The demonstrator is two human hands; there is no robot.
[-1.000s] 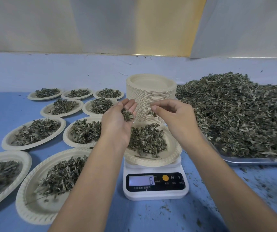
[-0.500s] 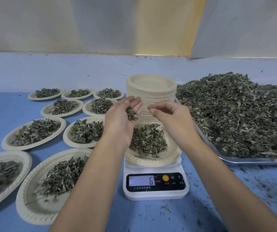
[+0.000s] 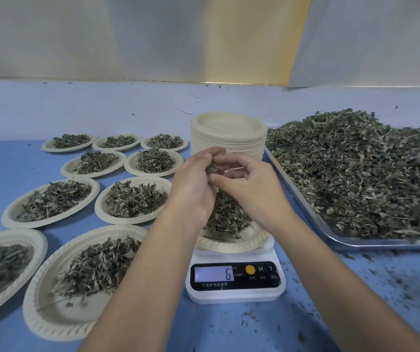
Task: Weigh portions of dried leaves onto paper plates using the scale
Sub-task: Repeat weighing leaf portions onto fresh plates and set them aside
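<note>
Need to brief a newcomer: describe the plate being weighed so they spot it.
Start at the metal tray of leaves on the right. Left of it stands a white scale; the plate sits on top. Its neighbours lie on the blue table.

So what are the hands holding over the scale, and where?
A small clump of dried leaves: the left hand cups it in its fingers, the right hand pinches its right side.

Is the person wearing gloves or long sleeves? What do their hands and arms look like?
No gloves: the left hand and the right hand are both bare. The left forearm and the right forearm are bare too, with no sleeve showing all the way to the bottom edge of the picture. No ring, watch or bracelet can be seen.
</note>
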